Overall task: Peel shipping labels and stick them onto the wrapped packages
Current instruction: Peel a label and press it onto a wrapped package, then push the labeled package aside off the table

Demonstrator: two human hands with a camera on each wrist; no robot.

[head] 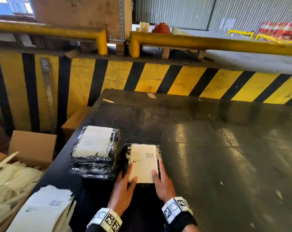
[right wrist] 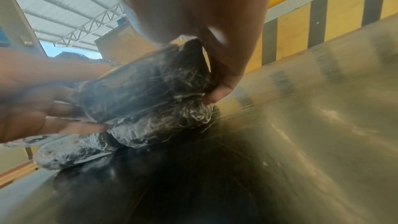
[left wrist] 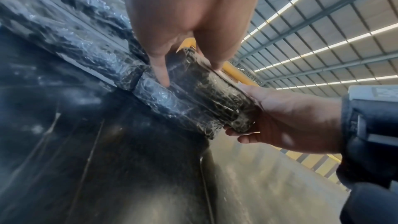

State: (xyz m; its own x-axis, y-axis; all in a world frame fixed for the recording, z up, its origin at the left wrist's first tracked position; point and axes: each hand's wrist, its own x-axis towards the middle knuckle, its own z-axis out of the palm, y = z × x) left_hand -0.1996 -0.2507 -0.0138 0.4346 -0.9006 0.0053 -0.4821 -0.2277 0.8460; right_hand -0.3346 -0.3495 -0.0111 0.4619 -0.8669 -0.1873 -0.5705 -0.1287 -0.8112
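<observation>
Both hands grip small package [head: 142, 163] on dark worktop [head: 208, 148]: left hand [head: 125, 183] at left edge, right hand [head: 162, 181] at right. Label [head: 144, 162] on top. Labelled stack [head: 96, 150] just left; label sheets [head: 43, 210] near-left; boxes [head: 33, 148] beyond edge.

Nothing here reads as words. The label [head: 143, 162] on the package [head: 142, 164] between my hands carries a barcode and small print, too fine to make out. The label sheets [head: 41, 210] to the left of my left hand [head: 123, 186] show dark print, blurred. My wristbands [head: 175, 208] bear square black-and-white code marks. The big crate [head: 78, 13] far ahead has faint stamped characters I cannot read.
</observation>
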